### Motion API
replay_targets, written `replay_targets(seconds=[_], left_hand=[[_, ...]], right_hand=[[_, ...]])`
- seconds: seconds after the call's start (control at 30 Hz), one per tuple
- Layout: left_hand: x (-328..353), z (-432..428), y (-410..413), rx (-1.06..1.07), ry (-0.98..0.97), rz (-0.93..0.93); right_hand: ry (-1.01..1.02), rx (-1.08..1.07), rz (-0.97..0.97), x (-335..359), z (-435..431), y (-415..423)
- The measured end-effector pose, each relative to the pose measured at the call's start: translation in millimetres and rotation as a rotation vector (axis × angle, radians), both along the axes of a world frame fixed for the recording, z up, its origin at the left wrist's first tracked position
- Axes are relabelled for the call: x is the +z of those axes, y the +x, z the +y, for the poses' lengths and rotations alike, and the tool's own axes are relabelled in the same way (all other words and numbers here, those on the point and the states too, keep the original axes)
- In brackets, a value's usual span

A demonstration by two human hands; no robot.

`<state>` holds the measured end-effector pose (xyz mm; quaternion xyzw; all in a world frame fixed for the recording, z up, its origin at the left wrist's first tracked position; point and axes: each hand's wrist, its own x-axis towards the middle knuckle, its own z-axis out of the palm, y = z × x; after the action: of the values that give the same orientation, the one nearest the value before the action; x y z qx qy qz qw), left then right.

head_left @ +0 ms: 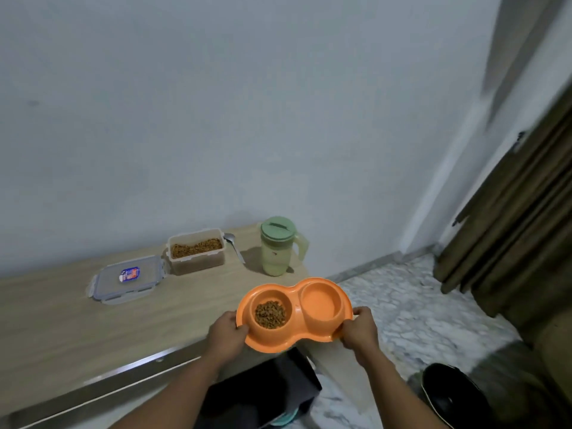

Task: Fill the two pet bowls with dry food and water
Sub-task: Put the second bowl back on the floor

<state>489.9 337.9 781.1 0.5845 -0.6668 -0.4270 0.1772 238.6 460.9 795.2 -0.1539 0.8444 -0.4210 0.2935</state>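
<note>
An orange double pet bowl (295, 339) is held over the right end of a wooden table (62, 320). Its left cup holds brown dry food (270, 314); its right cup (322, 301) looks filled with water, though this is hard to tell. My left hand (227, 334) grips the left rim, and my right hand (360, 329) grips the right rim. A green lidded pitcher (278, 246) stands behind the bowl near the table's end. An open clear food container (196, 250) with dry food sits left of it.
The container's lid (127, 278) lies flat left of the container. A metal spoon (233, 244) rests between container and pitcher. A white wall is behind the table. Marble floor (418, 320), a brown curtain (526, 227) and a black object (448, 394) are to the right.
</note>
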Motion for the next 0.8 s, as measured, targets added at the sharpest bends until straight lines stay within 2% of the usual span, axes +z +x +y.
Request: replay_targets(seconds=[0.17, 0.4, 0.63, 0.8], left_hand=[[15.6, 59.0, -57.9, -0.059, -0.004, 0.140], [28.6, 103.4, -138.9, -0.114, 0.020, 0.194], [22.2, 100.4, -223.1, -0.186, 0.025, 0.190], [26.5, 85.7, -291.4, -0.140, -0.018, 0.211]], right_hand=[[-0.033, -0.051, 0.043, 27.0, 71.0, -51.7], [-0.085, -0.158, 0.010, 43.1, 140.0, -126.6], [-0.086, -0.229, 0.006, 41.2, 157.7, -201.8], [-0.097, -0.217, 0.017, 35.9, 134.6, -266.9]])
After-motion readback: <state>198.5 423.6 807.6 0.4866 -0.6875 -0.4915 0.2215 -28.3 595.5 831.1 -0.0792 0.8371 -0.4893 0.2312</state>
